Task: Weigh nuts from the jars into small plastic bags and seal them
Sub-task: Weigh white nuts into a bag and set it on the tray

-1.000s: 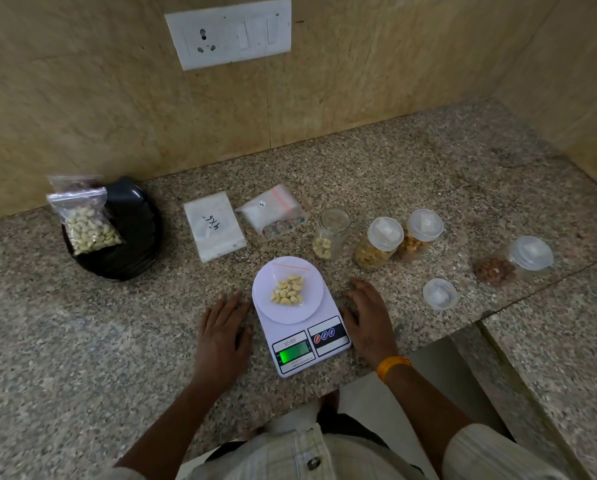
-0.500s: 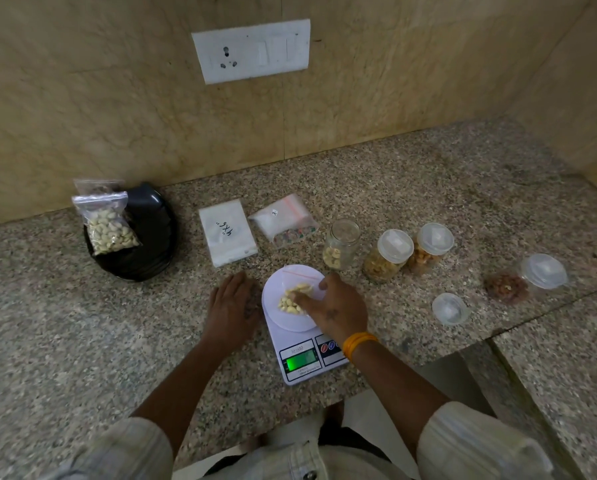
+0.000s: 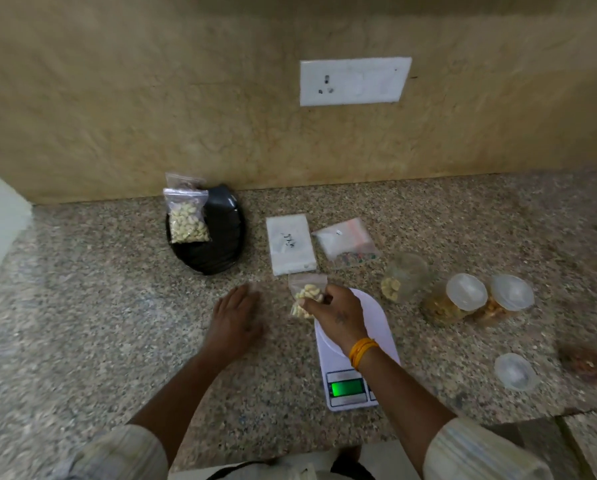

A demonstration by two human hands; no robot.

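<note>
My right hand (image 3: 336,315) pinches a small clear bag of cashews (image 3: 305,295) and holds it just left of the white kitchen scale (image 3: 373,327), whose green display (image 3: 346,388) is lit. My left hand (image 3: 236,315) lies flat on the granite counter (image 3: 99,323), fingers straight, holding nothing. An open jar with a few cashews (image 3: 402,277) stands right of the scale. Two lidded jars of nuts (image 3: 452,303) (image 3: 501,301) lie beside it. A filled cashew bag (image 3: 186,216) rests on a black plate (image 3: 220,237) at the back left.
A stack of empty bags (image 3: 291,244) and a clear packet (image 3: 347,242) lie behind the scale. A loose jar lid (image 3: 514,371) and a blurred jar of brown nuts (image 3: 588,362) sit at the right. A wall with a switch plate (image 3: 355,81) closes the back.
My right hand went from beside the scale onto its platter, took the cashew bag and lifted it off to the left. The left hand stayed flat. The camera swung left.
</note>
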